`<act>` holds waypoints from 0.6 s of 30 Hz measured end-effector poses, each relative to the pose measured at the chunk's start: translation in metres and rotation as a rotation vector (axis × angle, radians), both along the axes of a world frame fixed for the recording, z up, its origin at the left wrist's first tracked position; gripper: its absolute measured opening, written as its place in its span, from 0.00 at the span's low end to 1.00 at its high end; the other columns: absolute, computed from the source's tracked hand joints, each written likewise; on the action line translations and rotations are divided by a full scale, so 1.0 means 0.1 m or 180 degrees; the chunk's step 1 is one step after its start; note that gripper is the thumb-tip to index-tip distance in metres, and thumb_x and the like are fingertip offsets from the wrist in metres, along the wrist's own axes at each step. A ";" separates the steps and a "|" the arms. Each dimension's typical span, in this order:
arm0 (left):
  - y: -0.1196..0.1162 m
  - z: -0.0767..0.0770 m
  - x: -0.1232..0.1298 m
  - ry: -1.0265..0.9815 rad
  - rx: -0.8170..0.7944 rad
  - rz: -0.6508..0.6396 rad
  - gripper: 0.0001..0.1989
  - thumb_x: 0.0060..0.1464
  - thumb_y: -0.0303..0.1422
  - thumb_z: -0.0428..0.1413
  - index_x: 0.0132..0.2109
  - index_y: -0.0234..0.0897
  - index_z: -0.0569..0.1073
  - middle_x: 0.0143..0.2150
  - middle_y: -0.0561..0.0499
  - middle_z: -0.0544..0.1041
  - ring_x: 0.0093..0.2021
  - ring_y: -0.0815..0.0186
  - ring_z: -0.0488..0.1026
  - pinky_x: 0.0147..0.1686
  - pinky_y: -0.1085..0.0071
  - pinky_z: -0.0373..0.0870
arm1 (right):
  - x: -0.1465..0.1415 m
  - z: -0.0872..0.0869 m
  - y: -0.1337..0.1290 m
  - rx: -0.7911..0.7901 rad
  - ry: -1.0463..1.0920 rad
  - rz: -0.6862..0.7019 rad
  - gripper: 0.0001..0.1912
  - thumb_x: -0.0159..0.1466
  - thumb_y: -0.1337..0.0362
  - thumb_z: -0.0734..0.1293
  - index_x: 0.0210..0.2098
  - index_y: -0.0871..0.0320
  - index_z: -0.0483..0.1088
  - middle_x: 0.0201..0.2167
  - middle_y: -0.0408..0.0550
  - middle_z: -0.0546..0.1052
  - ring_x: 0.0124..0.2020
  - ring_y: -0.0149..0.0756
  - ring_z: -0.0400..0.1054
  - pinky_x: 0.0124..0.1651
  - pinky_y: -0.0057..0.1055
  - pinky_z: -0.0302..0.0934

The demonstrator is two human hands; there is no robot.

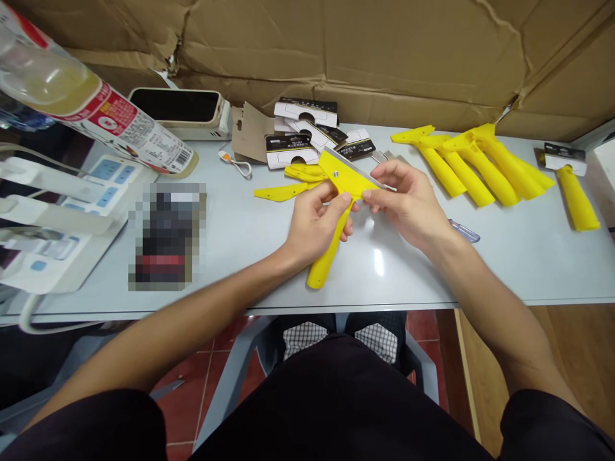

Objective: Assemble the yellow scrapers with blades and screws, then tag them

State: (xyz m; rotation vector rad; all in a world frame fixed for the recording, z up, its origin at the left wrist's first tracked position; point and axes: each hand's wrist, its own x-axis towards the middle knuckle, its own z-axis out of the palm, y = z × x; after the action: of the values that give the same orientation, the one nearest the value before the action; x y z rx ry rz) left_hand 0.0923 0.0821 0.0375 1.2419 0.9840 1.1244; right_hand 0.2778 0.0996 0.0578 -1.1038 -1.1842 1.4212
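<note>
My left hand (pixel 319 221) is wrapped round the upper handle of a yellow scraper (pixel 328 256), which tilts with its wide head up. A metal blade (pixel 353 169) runs along the top edge of the head, and one screw shows near its left end. The thumb and fingers of my right hand (pixel 396 195) pinch the right end of the head and blade. Behind my left hand lie loose yellow parts (pixel 281 191) on the grey table (pixel 240 256). Small metal pieces (pixel 384 155) lie partly hidden behind my right hand.
Black and white cards (pixel 293 150) lie at the back beside an open cardboard box (pixel 250 131). Several yellow scrapers (pixel 475 163) and a carded one (pixel 578 198) are on the right. A bottle (pixel 125 121), power strips (pixel 91 218) and a blurred-out item (pixel 166 237) stand left.
</note>
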 end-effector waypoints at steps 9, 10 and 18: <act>0.10 -0.03 -0.03 0.0384 -0.0362 -0.0294 0.11 0.65 0.40 0.63 0.46 0.37 0.74 0.38 0.49 0.80 0.21 0.69 0.76 0.19 0.70 0.75 | 0.18 0.04 0.08 -0.0167 -0.0149 0.0219 0.15 0.53 0.62 0.82 0.37 0.51 0.78 0.34 0.43 0.77 0.35 0.37 0.73 0.35 0.37 0.73; 0.11 -0.04 -0.05 0.0506 -0.0381 -0.0174 0.15 0.64 0.40 0.64 0.51 0.39 0.73 0.39 0.50 0.80 0.21 0.68 0.77 0.19 0.70 0.75 | 0.19 0.03 0.08 -0.0185 -0.0161 0.0181 0.15 0.52 0.63 0.83 0.37 0.51 0.78 0.34 0.43 0.77 0.34 0.37 0.73 0.34 0.37 0.74; 0.10 0.04 -0.20 0.1950 0.1263 -0.0158 0.33 0.55 0.36 0.69 0.67 0.47 0.71 0.66 0.43 0.77 0.61 0.50 0.80 0.47 0.60 0.84 | 0.15 0.01 0.08 -0.0314 0.0002 -0.0021 0.15 0.50 0.66 0.84 0.33 0.54 0.78 0.35 0.44 0.76 0.36 0.36 0.76 0.34 0.36 0.80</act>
State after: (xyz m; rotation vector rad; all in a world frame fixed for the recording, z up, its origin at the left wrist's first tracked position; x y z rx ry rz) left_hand 0.0725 0.0919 0.0417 1.9949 1.1987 0.9389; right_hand 0.2931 0.1074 0.0593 -1.1738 -1.1190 1.4883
